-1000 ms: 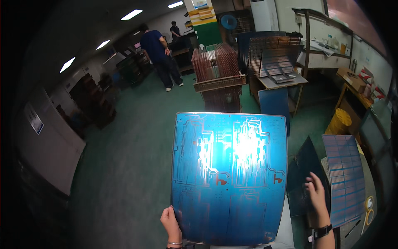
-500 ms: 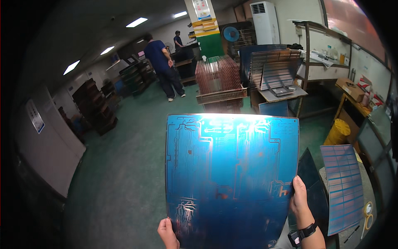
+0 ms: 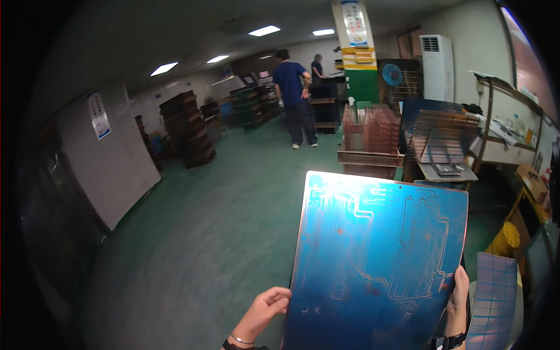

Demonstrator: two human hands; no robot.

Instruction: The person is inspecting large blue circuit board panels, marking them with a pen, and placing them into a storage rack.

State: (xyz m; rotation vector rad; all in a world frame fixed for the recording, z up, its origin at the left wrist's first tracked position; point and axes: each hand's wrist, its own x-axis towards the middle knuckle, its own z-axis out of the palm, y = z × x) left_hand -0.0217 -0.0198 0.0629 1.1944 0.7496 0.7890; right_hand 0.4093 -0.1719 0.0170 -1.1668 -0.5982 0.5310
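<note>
A large blue-coated circuit board panel (image 3: 379,251) with copper-coloured traces is held up in front of me, tilted, with light glaring off its upper left corner. My right hand (image 3: 459,294) grips its right edge, thumb on the face and the other fingers behind. At the left edge my left hand (image 3: 265,312) has its fingers curled together against the rim; the fingertips are partly hidden there. The bottom of the panel runs out of the picture.
A rack of upright panels (image 3: 368,131) stands ahead, beside a table (image 3: 446,171) with leaning boards. Further off a person in dark blue (image 3: 290,87) stands on the green floor. A gridded panel (image 3: 493,303) lies at the lower right, near a yellow bin (image 3: 504,239). Stacked racks (image 3: 186,131) stand left.
My view has swung left, so the room shifts rightward. The panel has turned and tilted, and sits further right in the picture. My left hand is higher along its left edge.
</note>
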